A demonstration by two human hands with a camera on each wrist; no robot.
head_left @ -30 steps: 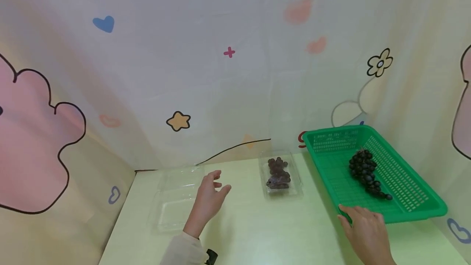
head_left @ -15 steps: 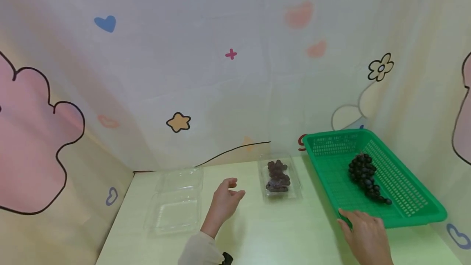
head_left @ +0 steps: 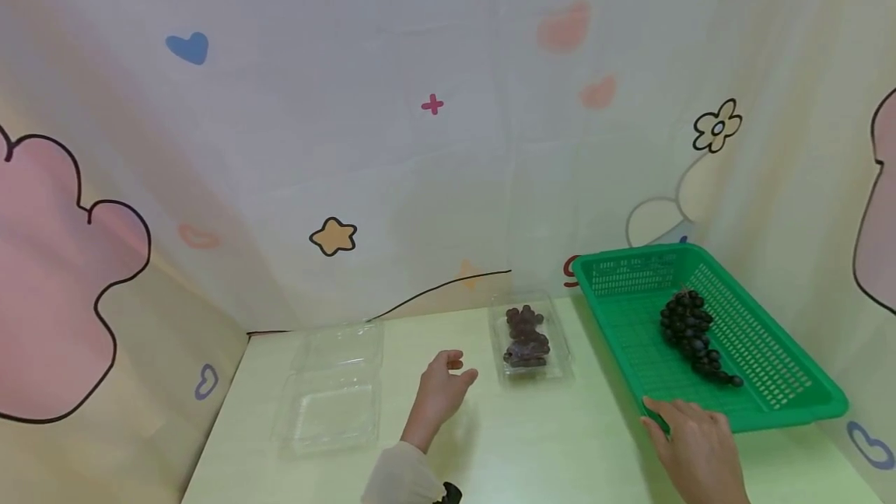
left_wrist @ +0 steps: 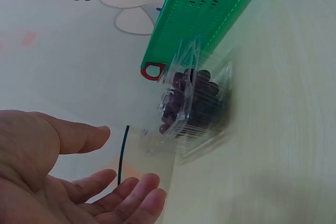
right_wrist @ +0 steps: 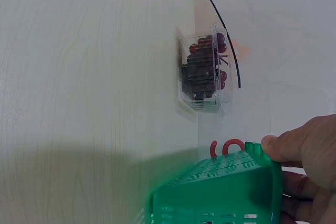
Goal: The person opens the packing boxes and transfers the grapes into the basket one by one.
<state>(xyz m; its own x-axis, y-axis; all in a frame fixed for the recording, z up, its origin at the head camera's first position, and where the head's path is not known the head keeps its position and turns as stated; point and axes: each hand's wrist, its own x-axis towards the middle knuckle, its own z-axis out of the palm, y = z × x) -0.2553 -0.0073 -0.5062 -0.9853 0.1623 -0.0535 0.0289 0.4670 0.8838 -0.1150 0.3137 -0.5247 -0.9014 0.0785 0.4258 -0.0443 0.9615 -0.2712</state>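
Observation:
My right hand grips the near left corner of a green plastic basket, thumb on the outside and fingers over the rim. A bunch of dark grapes lies in the basket. My left hand hovers over the table with relaxed, spread fingers and holds nothing. Just beyond it stands a clear plastic clamshell box with dark grapes inside; the left wrist view shows this box past the fingertips. To the left lies another clear clamshell box, spread open, with nothing visible inside.
A pale table carries everything. A printed curtain hangs right behind the table's back edge and along both sides. The basket takes up the right end, close to the curtain.
My left hand has moved to the right, from beside the opened clamshell box toward the grape-filled one. The right hand stays on the basket's corner.

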